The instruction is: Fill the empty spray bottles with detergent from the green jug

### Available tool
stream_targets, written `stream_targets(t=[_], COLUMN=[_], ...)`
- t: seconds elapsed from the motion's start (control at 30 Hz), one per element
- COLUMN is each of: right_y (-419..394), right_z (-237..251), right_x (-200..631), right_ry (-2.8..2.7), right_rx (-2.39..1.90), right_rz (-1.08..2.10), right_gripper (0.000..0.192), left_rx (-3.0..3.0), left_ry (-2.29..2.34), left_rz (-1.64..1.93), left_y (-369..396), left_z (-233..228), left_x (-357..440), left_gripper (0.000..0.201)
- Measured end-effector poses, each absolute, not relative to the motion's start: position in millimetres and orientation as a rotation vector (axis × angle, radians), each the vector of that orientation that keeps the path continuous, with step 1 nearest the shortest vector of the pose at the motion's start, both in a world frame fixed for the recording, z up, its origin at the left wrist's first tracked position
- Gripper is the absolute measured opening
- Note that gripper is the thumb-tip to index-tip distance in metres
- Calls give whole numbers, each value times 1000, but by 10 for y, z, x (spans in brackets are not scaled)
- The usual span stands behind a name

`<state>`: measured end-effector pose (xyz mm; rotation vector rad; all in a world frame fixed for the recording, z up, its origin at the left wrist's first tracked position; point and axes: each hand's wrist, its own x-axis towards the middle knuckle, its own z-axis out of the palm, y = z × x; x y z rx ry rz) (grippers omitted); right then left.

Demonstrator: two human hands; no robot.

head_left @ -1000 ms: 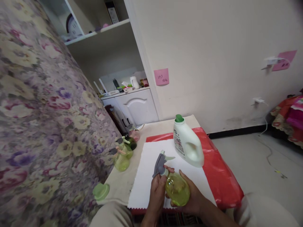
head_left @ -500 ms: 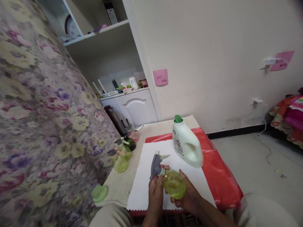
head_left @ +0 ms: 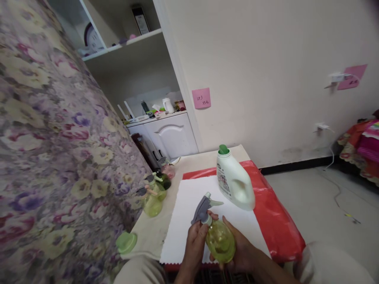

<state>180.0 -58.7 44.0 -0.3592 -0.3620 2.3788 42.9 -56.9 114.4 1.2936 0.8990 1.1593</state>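
Observation:
A clear green spray bottle (head_left: pixel 220 241) with a grey trigger head (head_left: pixel 203 208) is held above a white cloth (head_left: pixel 189 213). My right hand (head_left: pixel 241 248) cups the round body from below and behind. My left hand (head_left: pixel 196 242) grips the neck just under the trigger head. A white detergent jug (head_left: pixel 235 179) with a green cap stands upright just beyond, partly on the white cloth and partly on a red plastic sheet (head_left: pixel 278 225).
Several more green spray bottles (head_left: pixel 152 197) stand at the table's left edge beside a flowered fabric (head_left: pixel 53 150). A green lid (head_left: pixel 126 242) lies near the front left corner. A white cabinet (head_left: pixel 168 134) and shelves stand behind; bare floor lies to the right.
The bottle and both hands shifted slightly left and away, then back toward me. The grip on the neck and body stays the same.

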Motion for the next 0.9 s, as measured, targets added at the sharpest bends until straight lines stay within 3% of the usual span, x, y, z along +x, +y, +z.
stream_targets(t=[0.27, 0.77, 0.9], right_y=[-548, -604, -619], right_z=[437, 357, 337], right_x=[1818, 1673, 1660], right_ry=[-379, -234, -218], right_rx=[-378, -379, -392], right_rz=[2363, 2242, 2210], right_gripper=[78, 67, 67], left_rx=[1085, 1044, 1016], left_ry=[882, 865, 961], left_rz=[1280, 1377, 1409], left_y=[-514, -530, -513], left_z=[1148, 1136, 1132], left_x=[457, 581, 582], left_gripper=[46, 30, 33])
